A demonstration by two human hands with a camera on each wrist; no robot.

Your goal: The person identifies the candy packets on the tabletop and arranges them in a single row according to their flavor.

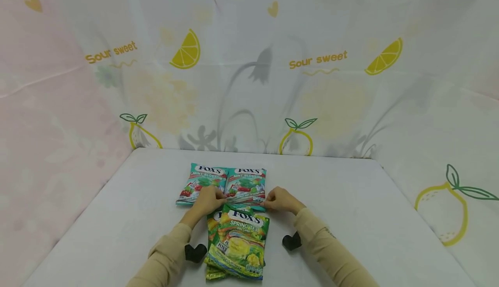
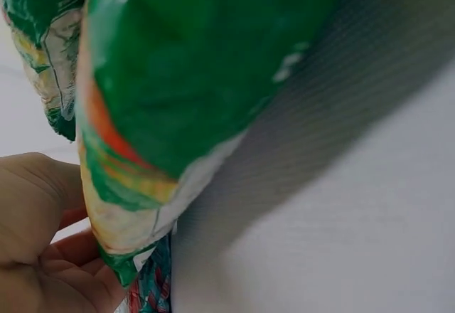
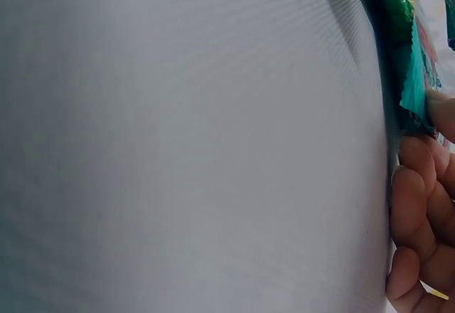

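Two teal Fox's Mint Blossom candy bags lie side by side, the left one (image 1: 202, 181) partly behind my left hand (image 1: 209, 200). That hand's fingertips pinch the lower left corner of the right-hand Mint Blossom bag (image 1: 245, 185). At its opposite lower corner, my right hand (image 1: 283, 200) pinches the teal edge between thumb and index finger. The right wrist view shows this teal edge (image 3: 414, 71) at the thumb. Nearer to me, a green-yellow Fox's Spring Tea bag (image 1: 241, 248) overlaps similar bags. In the left wrist view, a green bag (image 2: 192, 57) hides the left fingertips.
The white tabletop (image 1: 343, 217) extends around the bags. A lemon-printed cloth (image 1: 249, 92) stands behind it and along the sides. Dark heart-shaped pieces (image 1: 196, 253) show beside both sleeves.
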